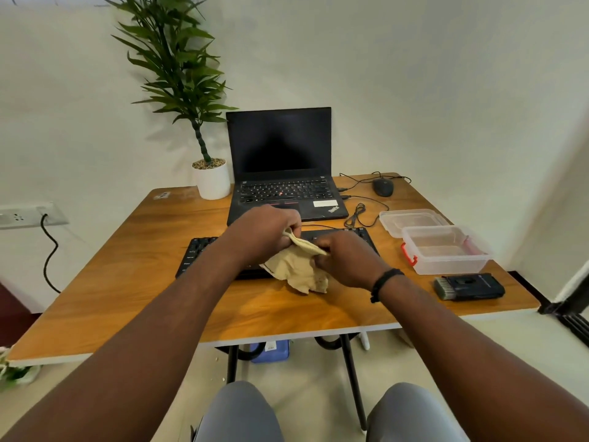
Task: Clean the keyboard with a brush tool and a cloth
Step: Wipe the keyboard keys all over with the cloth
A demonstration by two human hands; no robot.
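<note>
A black keyboard [199, 250] lies across the middle of the wooden table [127, 282], mostly hidden by my arms. Above it, a beige cloth [298, 271] is stretched between both hands and hangs down onto the keyboard's front edge. My left hand [263, 232] pinches the cloth's upper corner. My right hand [347, 260] grips its other edge; a black band sits on that wrist. The black brush tool [468, 286], bristles at its left end, rests on the table at the right, apart from both hands.
An open black laptop [282, 173] stands behind the keyboard, with a potted plant [212, 178] to its left and a mouse [383, 187] with loose cables to its right. A clear plastic box [446, 250] and its lid [412, 218] sit at the right.
</note>
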